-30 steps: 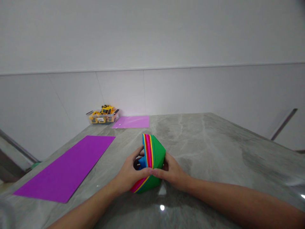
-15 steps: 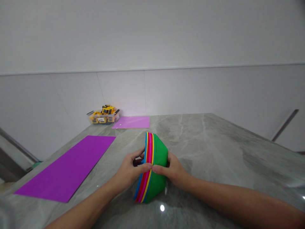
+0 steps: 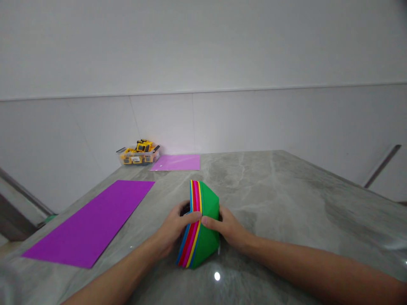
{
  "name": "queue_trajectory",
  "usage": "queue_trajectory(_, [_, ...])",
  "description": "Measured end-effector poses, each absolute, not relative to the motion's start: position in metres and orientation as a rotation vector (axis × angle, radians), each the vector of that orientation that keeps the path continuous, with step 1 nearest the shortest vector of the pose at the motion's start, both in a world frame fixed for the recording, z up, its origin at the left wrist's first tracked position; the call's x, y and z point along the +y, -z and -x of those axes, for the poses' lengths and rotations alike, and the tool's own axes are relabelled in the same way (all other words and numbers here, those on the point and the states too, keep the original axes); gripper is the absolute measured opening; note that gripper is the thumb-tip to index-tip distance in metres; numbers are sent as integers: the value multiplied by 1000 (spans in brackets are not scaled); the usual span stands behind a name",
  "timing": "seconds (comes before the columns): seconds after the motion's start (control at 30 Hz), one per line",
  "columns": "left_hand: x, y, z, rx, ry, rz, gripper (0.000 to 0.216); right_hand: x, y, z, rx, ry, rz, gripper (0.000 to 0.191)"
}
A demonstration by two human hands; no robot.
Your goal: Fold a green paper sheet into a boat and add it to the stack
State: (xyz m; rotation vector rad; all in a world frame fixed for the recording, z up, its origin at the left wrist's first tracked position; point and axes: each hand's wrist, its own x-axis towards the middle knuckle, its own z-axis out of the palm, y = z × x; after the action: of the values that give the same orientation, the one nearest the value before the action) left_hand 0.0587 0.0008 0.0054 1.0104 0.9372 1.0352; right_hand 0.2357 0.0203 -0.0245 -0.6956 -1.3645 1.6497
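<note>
Both hands grip a stack of nested, bowl-like coloured pieces [image 3: 208, 237], held tilted on its side at the near middle of the table. Its outer green body faces right; blue, red, pink and yellow rims show as stripes on the left. My left hand [image 3: 178, 224] is closed on the rim side, thumb across the stripes and fingers partly hidden behind. My right hand [image 3: 229, 226] closes on the green side, its thumb on the green face and its other fingers mostly hidden behind it. The two thumb tips nearly meet at the rims.
A purple sheet [image 3: 95, 224] lies on the grey marbled table [image 3: 270, 195] at left. Further back are a pink sheet [image 3: 179, 162] and a clear plastic box [image 3: 136, 159] with yellow toy vehicles [image 3: 144, 146]. A white wall [image 3: 222, 123] stands behind.
The stack has shifted slightly to the left, its top a little lower. Both hands keep their hold and move with it.
</note>
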Motion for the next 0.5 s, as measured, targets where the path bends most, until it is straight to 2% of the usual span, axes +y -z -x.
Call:
queue_trajectory(0.17, [-3, -10, -61, 965, -985, -932, 72, 20, 22, -236, -1390, -1733, 666, 57])
queue_trajectory(0.5, [-2, -9, -61, 888, -1013, -999, 47, 16, 15, -237, -1314, -1772, 674, 52])
